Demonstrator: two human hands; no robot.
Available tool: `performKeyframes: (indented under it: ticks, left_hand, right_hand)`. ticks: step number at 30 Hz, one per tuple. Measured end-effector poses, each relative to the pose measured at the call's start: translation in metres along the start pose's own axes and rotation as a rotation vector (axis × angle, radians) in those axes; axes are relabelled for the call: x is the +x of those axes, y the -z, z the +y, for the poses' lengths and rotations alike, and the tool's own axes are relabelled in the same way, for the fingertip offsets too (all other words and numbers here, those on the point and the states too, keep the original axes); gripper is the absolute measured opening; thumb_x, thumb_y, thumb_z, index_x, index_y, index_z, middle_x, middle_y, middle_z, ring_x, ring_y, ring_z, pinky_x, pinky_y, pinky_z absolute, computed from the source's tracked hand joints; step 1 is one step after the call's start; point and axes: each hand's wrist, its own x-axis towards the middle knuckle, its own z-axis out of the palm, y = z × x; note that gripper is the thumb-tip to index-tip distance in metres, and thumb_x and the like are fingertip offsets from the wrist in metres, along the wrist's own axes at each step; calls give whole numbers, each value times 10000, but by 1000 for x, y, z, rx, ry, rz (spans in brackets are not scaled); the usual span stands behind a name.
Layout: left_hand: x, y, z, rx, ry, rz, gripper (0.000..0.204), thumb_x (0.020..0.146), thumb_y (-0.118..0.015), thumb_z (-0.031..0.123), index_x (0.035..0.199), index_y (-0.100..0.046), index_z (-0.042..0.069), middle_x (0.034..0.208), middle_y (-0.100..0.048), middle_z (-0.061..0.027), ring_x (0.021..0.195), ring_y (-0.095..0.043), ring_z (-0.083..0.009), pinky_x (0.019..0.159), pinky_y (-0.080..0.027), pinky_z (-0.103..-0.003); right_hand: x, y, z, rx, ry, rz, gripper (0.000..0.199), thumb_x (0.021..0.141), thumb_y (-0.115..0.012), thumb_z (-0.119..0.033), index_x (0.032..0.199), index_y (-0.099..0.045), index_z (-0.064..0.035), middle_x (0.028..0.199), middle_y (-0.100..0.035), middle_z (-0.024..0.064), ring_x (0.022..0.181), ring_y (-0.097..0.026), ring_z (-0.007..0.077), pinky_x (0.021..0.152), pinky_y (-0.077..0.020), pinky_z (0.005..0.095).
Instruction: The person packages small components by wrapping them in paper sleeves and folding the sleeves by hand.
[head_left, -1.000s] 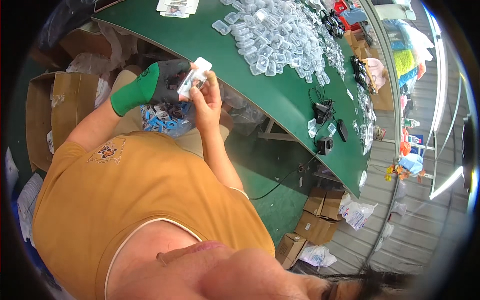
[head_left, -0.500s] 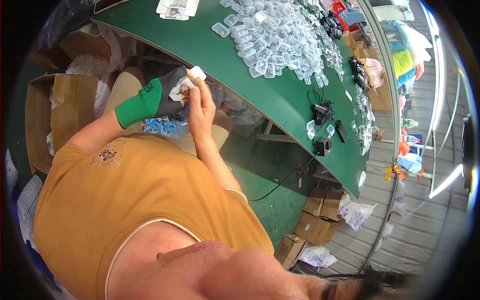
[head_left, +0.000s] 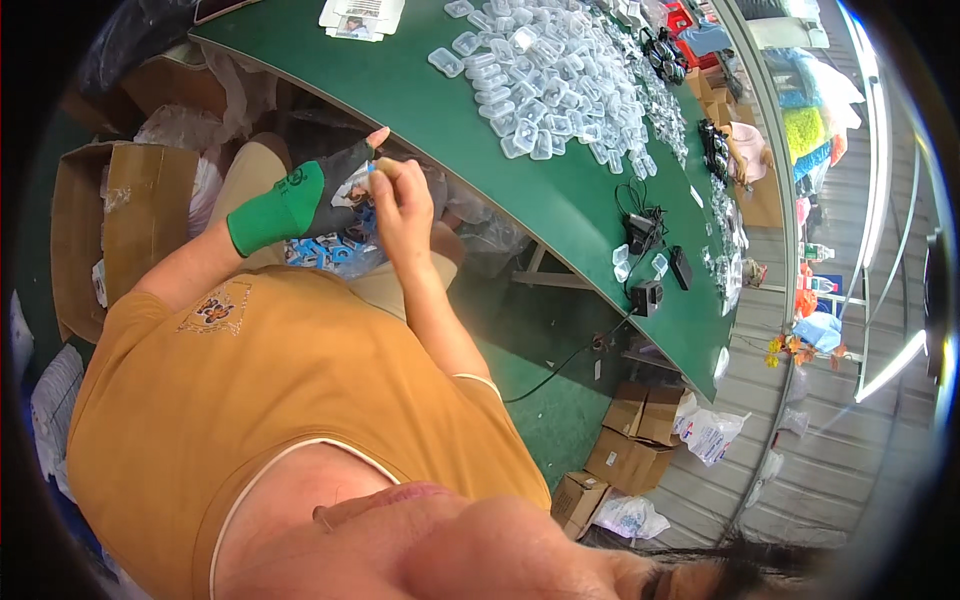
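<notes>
Green and black, a knit glove covers the left hand (head_left: 330,195), which grips a small printed card (head_left: 350,188) against its palm and fingers. The bare right hand (head_left: 405,210) has thumb and fingers drawn together at the card's right side; whether they pinch it I cannot tell. Both hands work over the lap, just off the near edge of the green table (head_left: 430,115). Room for moving lies along that strip of tabletop, before the heap of clear plastic boxes (head_left: 550,90). A printed sheet (head_left: 362,18) sits farther left. Tangled black cable (head_left: 640,215) stands to the right. Blue pieces (head_left: 325,253) lie below the hands, and an open carton (head_left: 150,230) crowds the left elbow.
</notes>
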Motion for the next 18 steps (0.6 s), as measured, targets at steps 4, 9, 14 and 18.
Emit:
performKeyframes:
  ticks: [4,9,14,18]
  left_hand:
    - [-2,3,7,-50,24,2,931,861,-632,23,1655,-158,130,819,-586,-31,732,-564,-167,770,-519,-301]
    - [5,9,14,-169,143,-13,956,862,-666,57,1657,-140,138,948,-647,-62,813,-592,-151,814,-517,-307]
    - [1,13,-2,-79,52,-61,909,856,-673,50,1643,-225,130,981,-661,-77,820,-595,-152,814,-517,-303]
    - [7,17,-10,-148,72,-161,934,822,-733,101,1629,-261,102,1006,-671,-111,836,-614,-193,848,-523,-327]
  right_hand:
    - [-11,-2,-12,100,46,53,189,962,-630,-25,1141,-681,13,919,-593,96,833,-588,229,744,-484,327]
    - [-17,-14,-14,-17,183,177,223,934,-630,8,1151,-664,40,1007,-640,126,895,-624,281,801,-490,359]
    - [-10,4,-7,-254,306,-32,242,876,-664,-23,1117,-664,-11,1015,-659,90,919,-628,291,870,-445,404]
    - [-12,-1,-1,-249,285,-4,273,887,-681,-70,1155,-657,-23,1029,-659,91,955,-629,285,860,-444,400]
